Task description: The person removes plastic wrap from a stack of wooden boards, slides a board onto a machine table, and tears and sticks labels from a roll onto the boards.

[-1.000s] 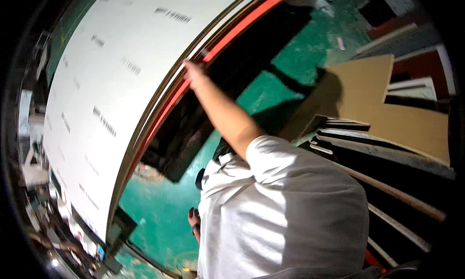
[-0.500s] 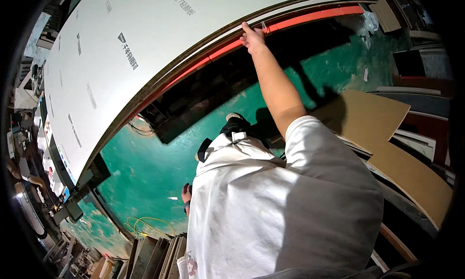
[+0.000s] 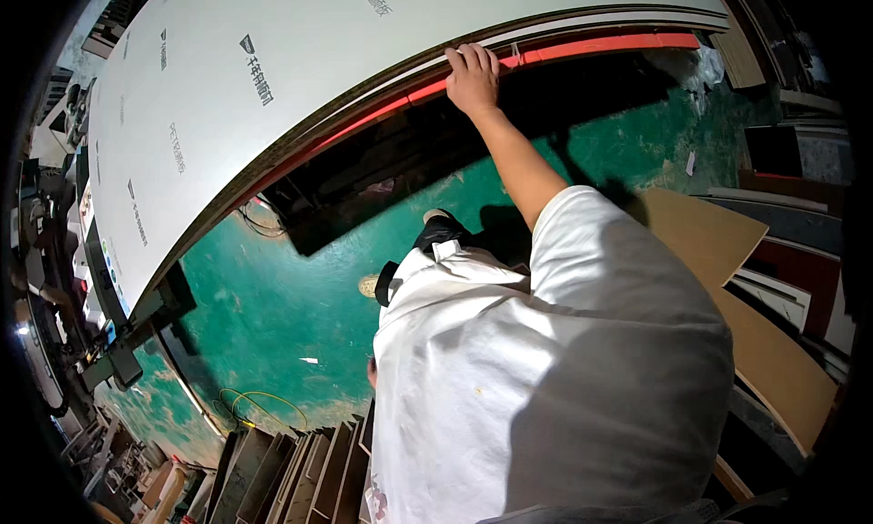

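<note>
My right hand (image 3: 473,79) reaches out to the edge of a large white board (image 3: 309,33) that lies flat, with printed marks across its face. Its fingers are bent over the board's edge, closed on it; the thumb is hard to make out. Below that edge run further board layers and a long red strip (image 3: 582,47), just under the hand. Of my left hand (image 3: 371,371) only a small bit shows beside my white shirt, low at my side. Its fingers are hidden.
Green floor (image 3: 273,315) lies below, with a yellow cable (image 3: 264,399) on it. Upright panels (image 3: 300,474) stand behind at lower left. Brown boards (image 3: 700,229) lean at right. A black machine frame (image 3: 118,365) stands at far left, and clear plastic wrap (image 3: 707,74) hangs at upper right.
My right hand has turned from a pinch-like pose at the edge to fingers laid over it. My left hand has slipped mostly behind my shirt. The view has shifted slightly.
</note>
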### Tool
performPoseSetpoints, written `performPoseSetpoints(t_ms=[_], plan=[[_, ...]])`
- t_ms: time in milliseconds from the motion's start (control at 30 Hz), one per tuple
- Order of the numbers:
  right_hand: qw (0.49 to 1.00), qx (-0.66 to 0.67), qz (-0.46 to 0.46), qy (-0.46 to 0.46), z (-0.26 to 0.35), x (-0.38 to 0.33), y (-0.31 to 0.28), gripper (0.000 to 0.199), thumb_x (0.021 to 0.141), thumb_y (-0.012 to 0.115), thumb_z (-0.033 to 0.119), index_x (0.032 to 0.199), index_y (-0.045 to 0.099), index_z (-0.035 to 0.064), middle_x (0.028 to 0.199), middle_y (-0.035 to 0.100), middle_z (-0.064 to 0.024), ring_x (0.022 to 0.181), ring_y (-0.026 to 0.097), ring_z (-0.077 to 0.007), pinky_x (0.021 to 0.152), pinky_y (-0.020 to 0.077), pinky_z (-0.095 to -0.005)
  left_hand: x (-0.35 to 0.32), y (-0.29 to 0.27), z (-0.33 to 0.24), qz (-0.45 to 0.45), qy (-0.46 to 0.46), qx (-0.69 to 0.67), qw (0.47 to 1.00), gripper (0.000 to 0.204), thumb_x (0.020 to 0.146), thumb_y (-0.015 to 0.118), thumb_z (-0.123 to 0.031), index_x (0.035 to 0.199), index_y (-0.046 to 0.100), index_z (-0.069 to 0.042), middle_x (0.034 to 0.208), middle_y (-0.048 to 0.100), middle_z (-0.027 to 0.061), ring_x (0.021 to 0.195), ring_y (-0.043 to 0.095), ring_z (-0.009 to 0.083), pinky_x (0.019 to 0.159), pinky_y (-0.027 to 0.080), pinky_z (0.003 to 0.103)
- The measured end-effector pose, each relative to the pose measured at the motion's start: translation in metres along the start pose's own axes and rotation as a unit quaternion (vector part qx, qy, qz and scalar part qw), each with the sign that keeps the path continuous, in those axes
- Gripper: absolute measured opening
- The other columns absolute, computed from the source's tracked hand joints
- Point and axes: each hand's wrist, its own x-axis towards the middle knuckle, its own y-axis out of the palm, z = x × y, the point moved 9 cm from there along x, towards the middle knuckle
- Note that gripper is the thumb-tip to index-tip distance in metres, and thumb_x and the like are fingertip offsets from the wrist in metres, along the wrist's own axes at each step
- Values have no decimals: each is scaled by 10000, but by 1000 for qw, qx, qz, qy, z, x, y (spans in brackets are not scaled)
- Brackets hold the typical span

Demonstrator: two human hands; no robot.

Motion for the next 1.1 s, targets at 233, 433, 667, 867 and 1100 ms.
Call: performPoseSetpoints(t_ms=[233, 433, 667, 867, 1100], plan=[[998, 18, 51, -19, 34, -5, 5, 479, 705, 619, 130, 1182, 579, 144, 1253, 497, -115, 1221, 429, -304, 1003, 346, -478, -57, 28, 37, 5, -76, -38, 996, 299, 918, 581, -152, 1176, 586, -1, 1050, 664, 119, 928, 628, 206, 785, 503, 318], [987, 102, 22, -121, 112, 0, 3, 311, 757, 605, 120, 1063, 645, 84, 1068, 630, -67, 1124, 536, -278, 1018, 322, -520, -38, 24, 51, -113, -108, -200, 967, 354, 893, 610, -182, 1196, 578, -1, 1092, 655, 137, 970, 620, 201, 835, 491, 309], [886, 319, 191, -277, 337, -56, -4, 441, 719, 625, 128, 1156, 577, 90, 1325, 448, -165, 1250, 405, -362, 1039, 318, -492, -29, -19, 50, -203, -100, -223, 948, 370, 893, 602, -212, 1214, 582, -30, 1152, 641, 145, 1062, 605, 232, 915, 460, 331], [816, 392, 189, -381, 539, -62, -47, 438, 740, 631, 158, 1167, 565, 81, 1353, 425, -174, 1291, 366, -364, 1058, 303, -487, -39, -34, 156, -259, -146, -211, 931, 374, 843, 631, -268, 1151, 627, -55, 1045, 677, 147, 990, 638, 249, 873, 483, 347], [926, 168, 195, -276, 645, -34, 66, 581, 734, 594, 161, 1298, 490, 72, 1411, 380, -174, 1334, 318, -332, 1095, 249, -467, -65, -45, 233, -180, -220, -238, 929, 361, 822, 591, -286, 1028, 667, 1, 912, 681, 154, 845, 638, 233, 764, 496, 366]])
